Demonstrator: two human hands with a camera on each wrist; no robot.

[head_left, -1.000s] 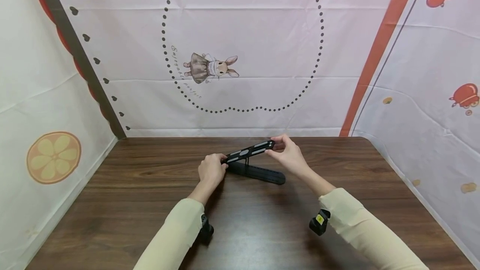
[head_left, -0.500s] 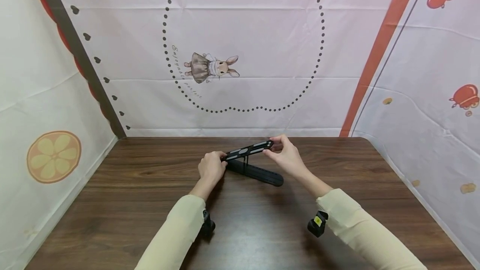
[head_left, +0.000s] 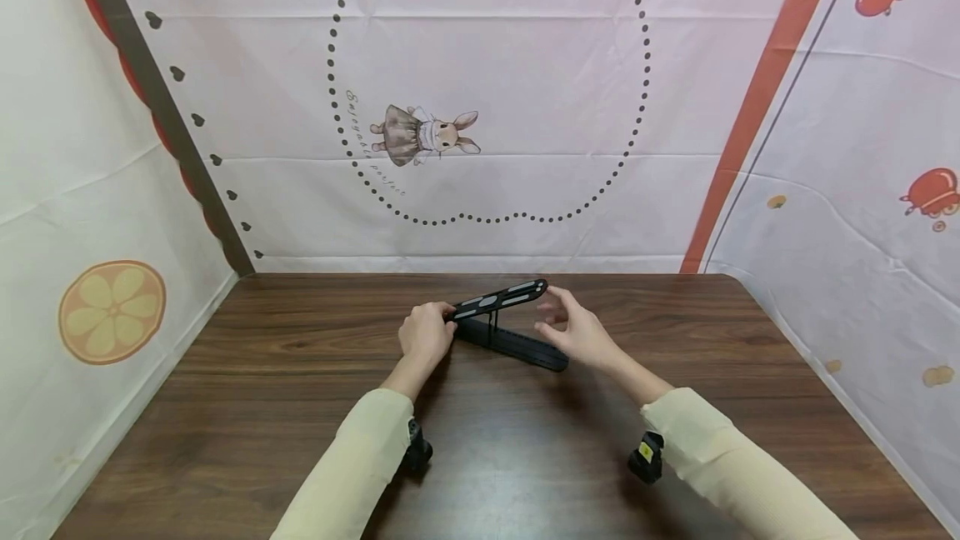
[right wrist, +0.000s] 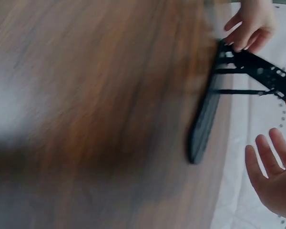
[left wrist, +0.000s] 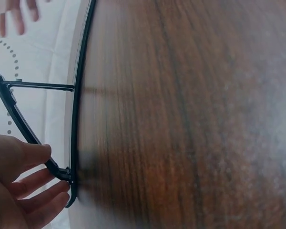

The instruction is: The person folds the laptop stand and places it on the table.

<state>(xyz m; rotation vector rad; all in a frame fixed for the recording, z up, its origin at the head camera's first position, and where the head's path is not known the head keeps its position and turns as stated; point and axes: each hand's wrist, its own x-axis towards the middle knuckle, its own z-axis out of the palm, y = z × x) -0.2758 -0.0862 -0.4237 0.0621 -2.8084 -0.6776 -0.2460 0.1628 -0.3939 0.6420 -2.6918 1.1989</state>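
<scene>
Streaked wooden tabletop [head_left: 225, 407], round-ended black stand [head_left: 498, 300], left hand [head_left: 425, 335] around its hinged end [left wrist: 64, 173], right hand [head_left: 583, 335] loose-fingered.

folding stand [head_left: 519, 347], between the left hand [head_left: 425, 335] and the right hand [head_left: 583, 332]: black; the upper plate [head_left: 501, 300] bears light grey inlays [head_left: 488, 301]. tabletop [head_left: 315, 423], beneath both hands: brown with darker wood-grain streaks. sleeves [head_left: 341, 457], behind the hands: pale cream. wrist camera [head_left: 646, 458], behind the right hand: black with a yellow label [head_left: 646, 451]. backdrop cloth [head_left: 540, 73], ahead of the hands: pinkish white, with a dark dotted outline [head_left: 331, 62] and a rabbit print [head_left: 425, 136] with a grey-brown skirt [head_left: 401, 137]. fruit-slice print [head_left: 112, 312], left of the left hand: yellow segments, orange rim.
</scene>
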